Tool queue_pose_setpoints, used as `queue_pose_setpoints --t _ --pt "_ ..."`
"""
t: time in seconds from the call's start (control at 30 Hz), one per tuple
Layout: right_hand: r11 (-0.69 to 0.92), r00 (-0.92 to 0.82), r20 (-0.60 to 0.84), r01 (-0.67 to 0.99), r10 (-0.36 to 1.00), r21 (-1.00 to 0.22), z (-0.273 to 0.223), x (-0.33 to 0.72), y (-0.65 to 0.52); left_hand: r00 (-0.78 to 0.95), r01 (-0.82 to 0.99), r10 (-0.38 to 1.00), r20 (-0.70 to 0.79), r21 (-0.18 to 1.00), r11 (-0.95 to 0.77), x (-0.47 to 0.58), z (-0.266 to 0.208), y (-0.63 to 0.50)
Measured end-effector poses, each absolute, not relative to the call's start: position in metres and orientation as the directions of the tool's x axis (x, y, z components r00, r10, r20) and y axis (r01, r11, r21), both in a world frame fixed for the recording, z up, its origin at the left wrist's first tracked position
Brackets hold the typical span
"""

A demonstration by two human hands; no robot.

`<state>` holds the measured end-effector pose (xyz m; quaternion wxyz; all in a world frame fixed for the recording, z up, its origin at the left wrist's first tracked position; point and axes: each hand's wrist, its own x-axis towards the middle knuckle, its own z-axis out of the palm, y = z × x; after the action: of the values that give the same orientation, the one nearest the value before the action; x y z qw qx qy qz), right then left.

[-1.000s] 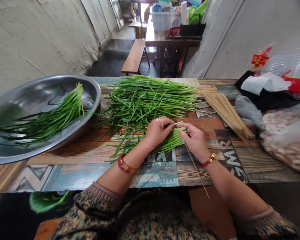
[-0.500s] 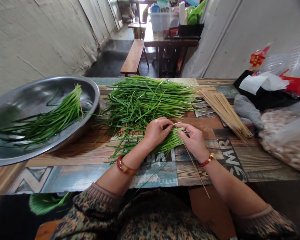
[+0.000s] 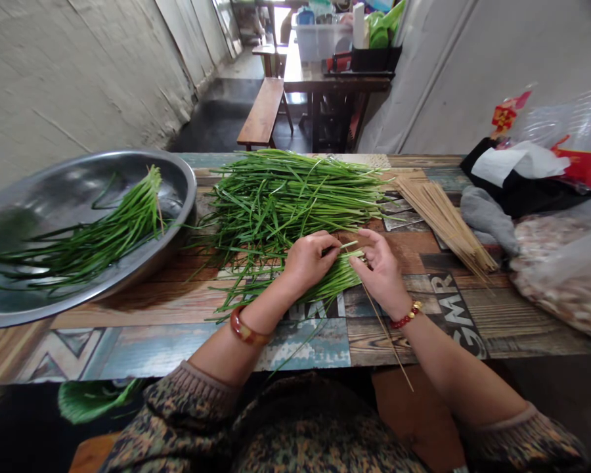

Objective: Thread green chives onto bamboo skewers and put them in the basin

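Over the tabletop [image 3: 142, 348], our left hand [image 3: 308, 259] pinches a stalk [image 3: 349, 244] by a part-filled skewer [image 3: 389, 339]; whether our right hand [image 3: 385, 272] grips, we cannot tell. One skewered bunch [image 3: 113, 226] sits in the basin [image 3: 73, 176]; a pile [image 3: 295, 190] lies loose.

A basin [image 3: 79, 179] sits at the left end of a table [image 3: 152, 348], a bunch of chives [image 3: 113, 230] inside it. A heap of chives [image 3: 285, 190] covers the far middle; a smaller bundle [image 3: 337, 279] lies just nearer, between left hand [image 3: 311, 259] and right hand [image 3: 380, 272], with one skewer [image 3: 391, 345] slanting past the near edge. Loose skewers [image 3: 443, 226] lie right of the heap, beside a bag [image 3: 561, 269], its contents hard to make out. Behind stand a bench [image 3: 263, 115] and, to its right, another table [image 3: 339, 85] bearing a tub [image 3: 320, 43].
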<state>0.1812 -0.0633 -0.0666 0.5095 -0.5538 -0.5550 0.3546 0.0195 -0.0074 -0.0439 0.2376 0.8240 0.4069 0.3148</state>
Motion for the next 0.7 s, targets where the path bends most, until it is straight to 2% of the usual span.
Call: queue_pose_setpoints --t 0.17,0.47,0.7 --pt "0.135 0.109 0.187 0.366 0.976 -0.921 -0.0659 0.1832 -0.0637 0.483 0.530 0.807 0.339 0.620 -0.578 0.0194 -0.0434 -0.0086" --pt "0.165 0.108 0.207 0.313 0.972 -0.935 -0.0681 0.1820 -0.0629 0.478 0.548 0.812 0.336 0.608 -0.574 0.0213 -0.0405 -0.0105" --pt "0.156 0.127 0.211 0.347 0.969 -0.925 -0.0751 0.1834 -0.0610 0.481 0.545 0.825 0.298 0.636 -0.547 0.0221 -0.0374 -0.0113"
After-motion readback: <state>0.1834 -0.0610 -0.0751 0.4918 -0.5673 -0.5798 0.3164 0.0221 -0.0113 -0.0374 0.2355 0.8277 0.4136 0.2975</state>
